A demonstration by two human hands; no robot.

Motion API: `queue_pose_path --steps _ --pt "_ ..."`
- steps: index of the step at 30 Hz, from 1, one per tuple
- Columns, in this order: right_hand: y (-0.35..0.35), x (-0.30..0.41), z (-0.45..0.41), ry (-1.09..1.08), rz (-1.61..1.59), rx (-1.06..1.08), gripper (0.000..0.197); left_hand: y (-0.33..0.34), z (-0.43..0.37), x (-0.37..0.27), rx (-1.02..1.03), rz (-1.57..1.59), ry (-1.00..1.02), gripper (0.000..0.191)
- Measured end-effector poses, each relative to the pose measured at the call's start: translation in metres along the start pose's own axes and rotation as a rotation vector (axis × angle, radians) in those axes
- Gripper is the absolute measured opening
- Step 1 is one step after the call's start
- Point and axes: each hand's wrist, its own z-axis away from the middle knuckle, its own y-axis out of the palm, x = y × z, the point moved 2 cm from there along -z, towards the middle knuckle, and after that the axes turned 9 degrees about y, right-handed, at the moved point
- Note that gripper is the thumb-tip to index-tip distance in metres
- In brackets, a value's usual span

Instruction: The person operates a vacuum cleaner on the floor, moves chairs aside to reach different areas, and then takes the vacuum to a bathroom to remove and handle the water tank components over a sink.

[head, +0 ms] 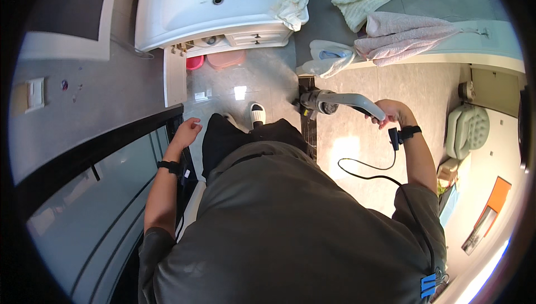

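Note:
In the head view, my right hand [388, 112] is closed around the grey curved handle of a handheld garment steamer or similar appliance [331, 99]; its exact kind is hard to tell. The head of the appliance points left, at the dark doorway threshold [309, 130], and a pale haze or blur lies over the floor just beyond it. At the left, beside my thigh, my left hand [188, 132] hangs with loosely curled fingers and holds nothing. Both wrists wear black straps, and a cable runs from the right one.
Ahead stands a white washbasin [188, 8] with a crumpled cloth [291, 7] on its edge. Pink towels [402, 35] hang at the upper right. Pink basins [226, 59] sit under the cabinet. A glass door [104, 203] is at the left, a green stool-like seat [467, 132] at the right.

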Motion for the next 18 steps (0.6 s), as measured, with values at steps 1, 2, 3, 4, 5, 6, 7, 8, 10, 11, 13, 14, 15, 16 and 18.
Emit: queue_pose_path --steps 1,2,3,4,5,6,7,8,10,11,13,14,15,16,18 --pt "0.012 0.002 0.01 -0.019 0.035 -0.016 0.022 -0.005 -0.012 -0.007 0.05 -0.034 -0.002 0.035" --pt "0.012 -0.005 0.005 -0.037 -0.052 0.025 0.022 -0.01 -0.027 -0.015 0.072 -0.039 -0.006 0.035" --pt "0.015 -0.022 0.004 -0.053 -0.171 0.057 0.021 -0.014 -0.052 -0.034 0.144 -0.083 0.041 0.035" --pt "0.021 -0.019 0.002 -0.066 -0.241 0.073 0.021 -0.015 -0.069 -0.04 0.193 -0.117 0.059 0.035" --pt "0.029 -0.015 0.002 -0.079 -0.278 0.073 0.021 -0.01 -0.09 -0.036 0.211 -0.131 0.13 0.033" --pt "0.03 -0.017 -0.002 -0.086 -0.323 0.077 0.022 -0.002 -0.112 -0.034 0.231 -0.138 0.204 0.032" --pt "0.032 -0.022 -0.005 -0.089 -0.377 0.082 0.023 0.008 -0.133 -0.043 0.291 -0.096 0.276 0.031" --pt "0.036 -0.017 0.0 -0.063 -0.463 -0.008 0.024 0.016 -0.158 -0.056 0.345 -0.057 0.351 0.03" --pt "0.038 -0.01 0.011 -0.047 -0.623 -0.109 0.028 0.055 -0.208 -0.055 0.473 -0.174 0.378 0.027" --pt "0.043 -0.007 0.011 -0.028 -0.641 -0.109 0.028 0.074 -0.23 -0.068 0.521 -0.144 0.431 0.025" --pt "0.054 -0.006 0.01 -0.096 -0.926 -0.422 0.03 0.123 -0.261 -0.077 0.558 -0.059 0.51 0.022" --pt "0.062 -0.007 0.01 -0.125 -1.021 -0.547 0.03 0.153 -0.277 -0.074 0.55 -0.002 0.549 0.021" --pt "0.063 -0.033 -0.005 -0.21 -1.054 -0.683 0.029 0.178 -0.291 -0.079 0.591 0.049 0.548 0.021" --pt "0.067 -0.036 -0.009 -0.281 -1.031 -0.828 0.027 0.203 -0.303 -0.084 0.622 0.095 0.539 0.021" --pt "0.074 -0.03 -0.005 -0.385 -0.989 -1.033 0.026 0.247 -0.323 -0.095 0.641 0.11 0.552 0.031"
